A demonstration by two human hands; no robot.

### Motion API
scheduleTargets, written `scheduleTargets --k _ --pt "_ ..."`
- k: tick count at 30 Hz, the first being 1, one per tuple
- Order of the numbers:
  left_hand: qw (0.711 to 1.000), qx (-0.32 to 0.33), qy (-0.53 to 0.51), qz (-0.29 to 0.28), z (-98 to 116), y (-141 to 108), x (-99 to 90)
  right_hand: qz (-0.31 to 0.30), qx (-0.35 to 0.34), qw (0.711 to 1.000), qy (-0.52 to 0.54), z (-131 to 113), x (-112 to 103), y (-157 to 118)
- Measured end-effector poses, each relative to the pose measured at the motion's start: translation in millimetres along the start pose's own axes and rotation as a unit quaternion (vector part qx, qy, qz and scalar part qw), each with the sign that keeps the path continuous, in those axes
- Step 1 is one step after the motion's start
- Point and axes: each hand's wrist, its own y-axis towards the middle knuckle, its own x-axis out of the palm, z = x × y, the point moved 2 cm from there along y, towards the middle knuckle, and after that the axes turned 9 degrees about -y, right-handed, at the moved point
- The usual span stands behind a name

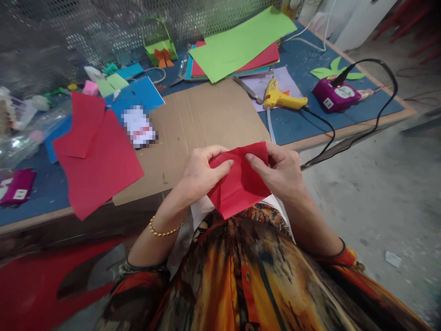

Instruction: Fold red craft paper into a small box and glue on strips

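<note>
No words, brands or numbers can be read. At the far right of the bench (303,126), a purple box (336,95) has a small white square label (328,102) with dark marks, and a round white patch (342,92) with faint print; both are too small and blurred to make out. A second purple box (25,185), at the left edge, has a similar white square (19,194), also unreadable. Left of centre, a white rectangular item (139,126) is pixelated, its reddish band showing no legible lettering.
</note>
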Motion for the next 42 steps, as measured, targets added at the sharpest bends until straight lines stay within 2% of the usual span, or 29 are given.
scheduleTargets --k 11,23,32,42 --pt "0.998 -0.003 -0.051 -0.028 -9.4 2.0 3.5 0.009 -0.019 1.000 0.003 -5.0 -2.5 -9.1" --pt "0.997 0.031 -0.060 -0.023 -2.3 -3.2 4.1 0.038 -0.105 0.994 -0.004 -8.9 1.1 -14.2" --pt "0.996 0.071 -0.028 -0.048 2.3 -7.9 3.5 0.070 -0.144 0.986 -0.047 -14.0 4.0 -18.9" --pt "0.997 0.058 -0.016 -0.039 1.4 -6.4 2.3 0.061 -0.151 0.985 -0.049 -13.5 3.8 -19.5"
